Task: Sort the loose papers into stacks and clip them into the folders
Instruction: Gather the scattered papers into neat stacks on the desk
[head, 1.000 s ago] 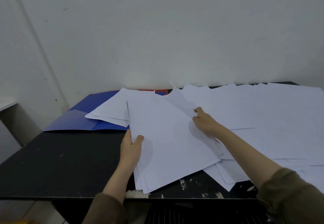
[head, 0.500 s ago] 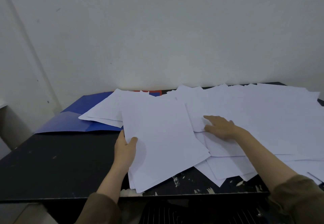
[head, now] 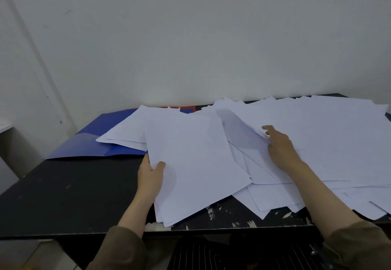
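Right now my left hand (head: pixel 150 176) sits low in the centre of the frame, thumb on top and fingers underneath, gripping the left edge of a squared-up stack of white paper (head: pixel 196 164). That stack lies on a dark, scuffed counter (head: pixel 69 195), with its near corner hanging slightly past the front edge. My right hand (head: pixel 280 145), right of centre, rests on the loose sheets (head: pixel 328 134) spread over the right half of the frame; its fingers (head: pixel 267 129) are fairly straight, and one sheet's edge is curling up against them. I cannot tell whether a sheet is actually pinched. An open blue folder (head: pixel 93 145) lies at middle left, partly covered by a few sheets, with a sliver of red (head: pixel 186 108) behind it.

Paper like this is light, floppy and slick. I judge a single sheet is best lifted by an edge or corner; the stack wants a firm pinch along one side, or the sheets will fan out.
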